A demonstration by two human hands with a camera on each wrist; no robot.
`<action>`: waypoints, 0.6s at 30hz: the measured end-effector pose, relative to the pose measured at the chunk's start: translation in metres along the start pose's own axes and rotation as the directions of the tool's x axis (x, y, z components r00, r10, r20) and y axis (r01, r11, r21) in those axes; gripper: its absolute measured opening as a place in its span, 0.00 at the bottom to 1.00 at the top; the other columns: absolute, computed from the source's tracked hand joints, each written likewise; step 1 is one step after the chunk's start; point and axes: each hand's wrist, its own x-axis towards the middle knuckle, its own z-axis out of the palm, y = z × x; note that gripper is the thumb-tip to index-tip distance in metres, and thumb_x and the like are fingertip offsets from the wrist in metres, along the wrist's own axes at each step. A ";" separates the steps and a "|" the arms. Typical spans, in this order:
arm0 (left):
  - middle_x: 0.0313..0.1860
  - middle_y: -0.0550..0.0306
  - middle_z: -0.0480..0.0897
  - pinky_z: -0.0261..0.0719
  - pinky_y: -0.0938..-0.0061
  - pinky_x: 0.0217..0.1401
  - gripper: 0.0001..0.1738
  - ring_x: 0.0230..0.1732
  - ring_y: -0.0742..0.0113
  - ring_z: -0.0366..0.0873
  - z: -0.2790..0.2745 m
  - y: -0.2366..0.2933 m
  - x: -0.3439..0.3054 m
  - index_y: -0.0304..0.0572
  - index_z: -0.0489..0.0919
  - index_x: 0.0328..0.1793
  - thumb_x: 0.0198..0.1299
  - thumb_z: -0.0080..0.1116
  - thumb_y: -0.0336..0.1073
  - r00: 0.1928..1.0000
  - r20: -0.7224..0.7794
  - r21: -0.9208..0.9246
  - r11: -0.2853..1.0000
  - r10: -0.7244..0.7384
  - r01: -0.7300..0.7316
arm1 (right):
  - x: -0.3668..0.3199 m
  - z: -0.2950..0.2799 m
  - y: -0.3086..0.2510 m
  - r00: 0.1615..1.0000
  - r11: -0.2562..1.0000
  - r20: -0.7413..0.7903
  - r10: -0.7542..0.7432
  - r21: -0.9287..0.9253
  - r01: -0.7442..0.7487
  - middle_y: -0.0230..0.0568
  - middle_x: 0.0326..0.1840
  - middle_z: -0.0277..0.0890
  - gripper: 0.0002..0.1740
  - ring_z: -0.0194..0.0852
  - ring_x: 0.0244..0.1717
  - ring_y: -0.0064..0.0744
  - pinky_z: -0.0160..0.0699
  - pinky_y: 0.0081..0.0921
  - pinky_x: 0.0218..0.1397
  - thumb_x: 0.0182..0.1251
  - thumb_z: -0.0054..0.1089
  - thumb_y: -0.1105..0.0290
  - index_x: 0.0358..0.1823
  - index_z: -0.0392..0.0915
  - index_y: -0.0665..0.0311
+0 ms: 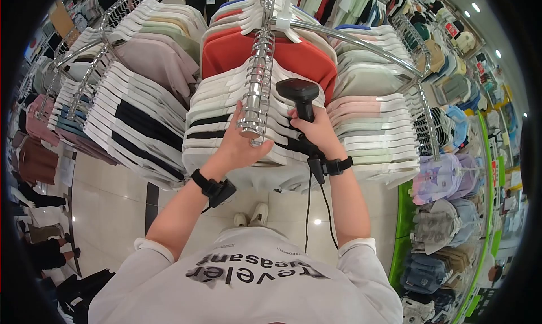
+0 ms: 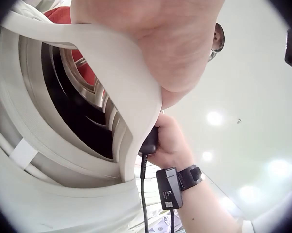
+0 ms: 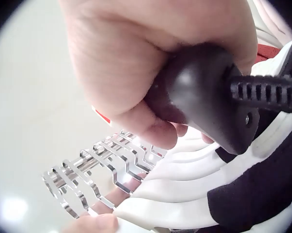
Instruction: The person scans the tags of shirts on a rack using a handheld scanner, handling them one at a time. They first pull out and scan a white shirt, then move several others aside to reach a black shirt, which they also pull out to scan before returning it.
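Observation:
My right hand (image 1: 317, 129) grips the handle of a black barcode scanner (image 1: 298, 91), its head pointing up over the hanging shirts. In the right wrist view, the scanner's dark handle end (image 3: 199, 92) shows close up, with a ribbed cable running out of it. My left hand (image 1: 243, 149) is at the front end of a chrome rail (image 1: 259, 70), holding a white hanger (image 2: 117, 73) close to its metal hook. Thumb and fingers lie on either side of the hanger in the right wrist view. White and black shirts (image 1: 212, 126) hang in a tight row below.
A red garment (image 1: 231, 50) hangs farther back on the same rail. Side racks hold white-and-black shirts (image 1: 127, 121) on the left and pale shirts (image 1: 370, 123) on the right. A green-edged shelf unit (image 1: 402, 228) stands at the right, above the tiled floor (image 1: 107, 194).

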 end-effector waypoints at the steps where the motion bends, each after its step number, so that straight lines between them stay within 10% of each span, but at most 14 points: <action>1: 0.68 0.38 0.77 0.44 0.42 0.91 0.33 0.75 0.38 0.68 -0.001 0.001 0.000 0.35 0.80 0.64 0.56 0.71 0.47 1.000 -0.006 0.003 1.000 0.000 0.000 | 0.001 0.002 -0.001 0.999 0.999 0.007 0.040 -0.017 -0.039 0.37 0.42 0.87 0.11 0.82 0.43 0.26 0.80 0.27 0.52 0.58 0.72 0.74 0.40 0.83 0.71; 18: 0.71 0.39 0.76 0.39 0.41 0.91 0.34 0.81 0.36 0.62 0.001 0.000 -0.001 0.37 0.80 0.67 0.57 0.71 0.47 1.000 -0.021 0.002 1.000 0.017 -0.017 | 0.003 0.009 -0.012 0.973 0.955 0.172 0.152 0.227 -0.189 0.38 0.48 0.84 0.12 0.80 0.51 0.27 0.76 0.26 0.55 0.61 0.71 0.74 0.44 0.80 0.67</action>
